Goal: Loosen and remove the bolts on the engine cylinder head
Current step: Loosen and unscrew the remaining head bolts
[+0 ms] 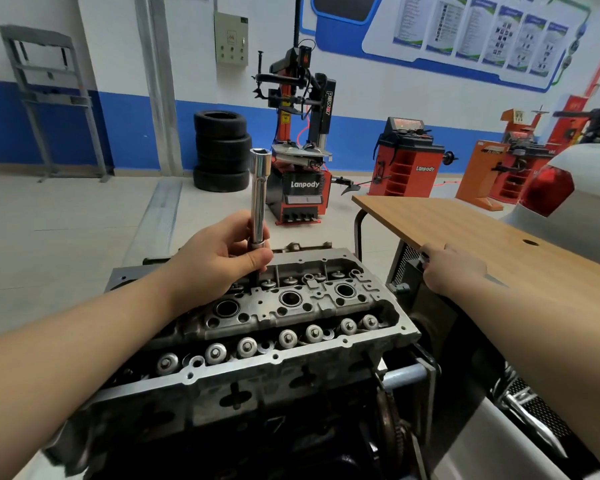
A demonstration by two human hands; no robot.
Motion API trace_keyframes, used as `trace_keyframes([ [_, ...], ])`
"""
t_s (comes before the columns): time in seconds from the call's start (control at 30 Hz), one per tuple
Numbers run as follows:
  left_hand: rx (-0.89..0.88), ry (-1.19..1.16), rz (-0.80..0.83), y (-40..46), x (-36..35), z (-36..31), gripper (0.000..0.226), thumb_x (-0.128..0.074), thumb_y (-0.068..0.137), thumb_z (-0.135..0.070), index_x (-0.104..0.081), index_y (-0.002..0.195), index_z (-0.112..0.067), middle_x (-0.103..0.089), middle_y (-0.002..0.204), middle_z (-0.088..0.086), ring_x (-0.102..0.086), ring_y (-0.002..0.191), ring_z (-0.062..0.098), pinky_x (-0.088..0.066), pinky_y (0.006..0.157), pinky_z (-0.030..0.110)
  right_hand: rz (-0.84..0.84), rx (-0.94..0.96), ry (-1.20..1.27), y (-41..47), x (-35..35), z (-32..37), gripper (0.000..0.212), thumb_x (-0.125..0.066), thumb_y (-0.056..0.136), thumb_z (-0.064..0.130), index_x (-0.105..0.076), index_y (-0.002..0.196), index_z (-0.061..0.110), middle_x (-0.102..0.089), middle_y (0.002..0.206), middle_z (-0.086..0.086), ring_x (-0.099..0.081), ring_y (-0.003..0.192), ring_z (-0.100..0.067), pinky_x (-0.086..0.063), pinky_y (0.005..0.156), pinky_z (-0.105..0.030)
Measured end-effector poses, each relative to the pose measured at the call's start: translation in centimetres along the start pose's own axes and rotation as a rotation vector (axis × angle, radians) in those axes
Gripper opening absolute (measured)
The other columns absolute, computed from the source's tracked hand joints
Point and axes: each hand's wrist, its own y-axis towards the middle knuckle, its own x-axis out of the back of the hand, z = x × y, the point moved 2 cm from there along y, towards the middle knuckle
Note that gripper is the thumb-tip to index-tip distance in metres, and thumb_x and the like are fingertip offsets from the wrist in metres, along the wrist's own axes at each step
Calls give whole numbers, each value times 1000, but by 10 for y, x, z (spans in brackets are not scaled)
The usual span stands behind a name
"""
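Cylinder head (257, 327) sat on top of the engine block at the centre of the view, its long axis running from lower left to upper right. Three round wells (290, 298) lay in a row along its middle, and a line of valve caps (247, 346) ran along the near side.

Left hand (219, 256) was closed around the lower end of a long chrome socket (260, 195), thumb and fingers wrapped on it. The socket stood upright with its open end upward. A dark shaft (256, 277) ran down from the socket into a hole at the far edge of the cylinder head; whether it was a bolt could not be told.

Right hand (456, 270) rested at the near edge of a wooden tabletop (482, 237), to the right of the engine. Its fingers were curled over a small shiny object (424, 256) at the tabletop edge; the object could not be identified.

A stack of tyres (221, 150) and a red tyre machine (300, 150) stood on the floor beyond.
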Motion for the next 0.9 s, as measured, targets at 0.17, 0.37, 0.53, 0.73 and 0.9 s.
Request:
trace_keyframes([
  [0.17, -6, 11, -6, 0, 0, -1, 19, -74, 98, -17, -64, 113, -21, -72, 100, 1, -75, 97, 19, -61, 96, 49, -78, -38, 48, -9, 24, 19, 43, -49, 100, 44, -53, 143, 35, -50, 141, -11, -44, 129, -37, -48, 95, -49],
  [0.37, -49, 39, -25, -1, 1, 0, 13, -72, 100, -33, -67, 109, -26, -72, 99, 9, -73, 95, 33, -59, 91, 61, -246, 249, 1106, -63, 127, 134, 20, -57, 92, 24, -74, 103, 26, -75, 94, 8, -66, 79, -9, -54, 68, -31],
  [0.53, -74, 0, -122, -2, 2, -3, 27, -52, 104, -40, -73, 109, -22, -72, 99, 6, -68, 99, 32, -55, 93, 59, 53, 534, 1218, -136, 145, 223, 20, -59, 86, 12, -67, 83, 31, -67, 71, 13, -63, 66, 1, -48, 58, -20],
  [0.73, -163, 125, -244, -3, 7, -6, 24, -65, 105, -32, -77, 103, -11, -67, 97, 9, -67, 92, 31, -56, 82, 56, 231, 515, 1505, -148, 135, 229, 18, -64, 75, 16, -67, 93, 14, -75, 85, -7, -70, 79, -18, -59, 78, -41],
  [0.9, -92, 19, -300, 0, 7, -6, 27, -74, 89, -38, -80, 100, -15, -76, 91, 7, -71, 85, 31, -60, 80, 44, 178, 690, 1413, -155, 132, 228, 26, -82, 84, 29, -66, 99, 14, -70, 80, 9, -66, 77, -5, -59, 75, -32],
])
